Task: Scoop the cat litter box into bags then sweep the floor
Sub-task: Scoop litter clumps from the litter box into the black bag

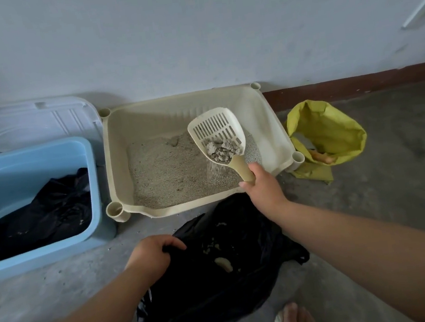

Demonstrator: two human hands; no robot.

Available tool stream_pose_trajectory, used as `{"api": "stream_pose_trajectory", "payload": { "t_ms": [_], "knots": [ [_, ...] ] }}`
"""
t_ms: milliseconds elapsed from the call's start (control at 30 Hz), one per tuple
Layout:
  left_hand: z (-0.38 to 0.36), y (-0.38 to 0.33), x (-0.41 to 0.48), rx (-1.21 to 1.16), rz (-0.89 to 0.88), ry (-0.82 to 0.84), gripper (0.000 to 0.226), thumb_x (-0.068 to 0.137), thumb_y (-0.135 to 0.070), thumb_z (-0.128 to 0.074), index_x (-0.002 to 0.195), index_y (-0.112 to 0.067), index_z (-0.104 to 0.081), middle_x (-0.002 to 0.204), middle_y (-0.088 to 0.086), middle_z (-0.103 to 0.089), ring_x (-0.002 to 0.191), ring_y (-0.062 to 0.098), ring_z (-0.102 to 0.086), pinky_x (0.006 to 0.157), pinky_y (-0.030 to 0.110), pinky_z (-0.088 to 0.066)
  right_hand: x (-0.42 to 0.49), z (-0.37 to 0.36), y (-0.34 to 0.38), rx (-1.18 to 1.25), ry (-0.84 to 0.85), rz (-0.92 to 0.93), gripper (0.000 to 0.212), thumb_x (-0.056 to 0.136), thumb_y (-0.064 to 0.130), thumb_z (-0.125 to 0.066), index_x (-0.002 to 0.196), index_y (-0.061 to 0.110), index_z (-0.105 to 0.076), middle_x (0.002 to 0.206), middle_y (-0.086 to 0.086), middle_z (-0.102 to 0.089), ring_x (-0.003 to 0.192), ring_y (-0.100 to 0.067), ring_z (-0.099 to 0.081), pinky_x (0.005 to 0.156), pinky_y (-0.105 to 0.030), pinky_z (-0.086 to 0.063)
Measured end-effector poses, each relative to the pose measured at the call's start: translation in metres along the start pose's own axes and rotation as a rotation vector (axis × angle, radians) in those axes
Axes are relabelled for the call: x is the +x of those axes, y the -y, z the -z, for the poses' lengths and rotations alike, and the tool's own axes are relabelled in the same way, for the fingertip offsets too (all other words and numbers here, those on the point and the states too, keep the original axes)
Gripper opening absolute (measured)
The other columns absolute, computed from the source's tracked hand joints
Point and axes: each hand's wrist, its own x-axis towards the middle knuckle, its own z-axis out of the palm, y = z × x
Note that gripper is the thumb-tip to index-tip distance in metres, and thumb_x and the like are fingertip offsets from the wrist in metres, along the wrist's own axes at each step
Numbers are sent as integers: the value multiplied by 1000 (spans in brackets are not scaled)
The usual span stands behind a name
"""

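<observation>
A cream litter box (262, 117) stands against the wall, half filled with grey litter (169, 168). My right hand (261, 184) grips the handle of a cream slotted scoop (215, 131) raised over the litter. Grey clumps (222, 150) lie in the scoop and loose grains fall through it. A black plastic bag (211, 289) lies on the floor in front of the box, with some pale clumps inside. My left hand (150, 255) grips the bag's left rim and holds it open.
A light blue tub (83, 160) with a black bag (46, 210) inside stands at the left, a white lid (30, 124) behind it. A yellow-green sack (330, 130) sits open right of the box. A foot (296, 320) shows at the bottom. The floor is bare concrete.
</observation>
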Motion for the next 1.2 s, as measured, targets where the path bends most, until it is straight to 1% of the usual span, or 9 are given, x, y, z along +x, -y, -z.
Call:
{"api": "stream_pose_trajectory", "payload": {
  "t_ms": [167,300,367,433,567,767,900,1067,1200],
  "knots": [
    [-1,-3,-1,-9,-33,-29,36,81,-15,-67,76,-50,-61,92,-16,-66,70,-3,-58,54,4,-38,-3,3,-2,-2,-5,-8,32,88,19,-58,118,13,-50,98,-3,-58,91,-22,-55,81,-37,-47],
    [-2,-3,3,-89,-28,-175,37,85,-12,-64,76,-47,-61,106,-8,-65,87,8,-58,73,17,-40,-3,5,-5,-32,28,-26,25,88,19,-58,111,14,-51,94,-3,-59,87,-23,-57,78,-39,-50],
    [-2,-1,6,-129,-17,-228,38,88,-7,-58,85,-44,-64,115,-6,-62,96,12,-58,82,20,-40,-1,6,-8,-79,60,-32,17,88,21,-58,103,15,-52,90,-2,-59,84,-22,-57,74,-37,-48],
    [-2,0,8,-125,-16,-219,40,89,-3,-54,102,-39,-67,124,-4,-60,108,16,-58,90,20,-39,-1,7,-10,-98,75,-35,12,88,21,-58,98,16,-52,87,-1,-58,82,-21,-57,70,-36,-46],
    [-2,1,10,-89,-23,-194,49,89,-1,-52,126,-32,-60,134,-2,-56,121,19,-53,101,26,-38,-7,11,-14,-66,89,-13,14,87,20,-61,98,16,-53,88,-2,-60,81,-20,-56,69,-34,-44],
    [-2,2,13,-126,2,-187,54,86,-4,-55,130,-35,-56,135,-4,-57,119,17,-55,95,22,-40,-25,17,-36,-190,193,123,31,80,20,-68,108,19,-56,96,4,-61,90,-17,-57,79,-35,-48],
    [-1,2,15,-128,-30,-186,56,83,-2,-56,129,-34,-58,133,-6,-58,120,17,-55,99,24,-39,-37,17,-51,-352,252,236,26,77,21,-68,98,22,-52,91,9,-57,87,-19,-58,75,-35,-48],
    [-2,3,15,-138,-36,-184,51,82,-6,-62,128,-30,-60,130,-1,-61,117,19,-57,97,23,-39,-46,16,-64,-569,217,445,18,71,9,-56,82,21,-50,83,4,-55,81,-24,-58,66,-38,-48],
    [-2,2,12,-119,-41,-149,52,81,-6,-62,125,-33,-61,129,-2,-61,115,17,-58,96,22,-40,-43,18,-64,-515,139,445,20,69,3,-58,80,18,-50,81,2,-52,78,-25,-55,64,-32,-40]
  ]
}}
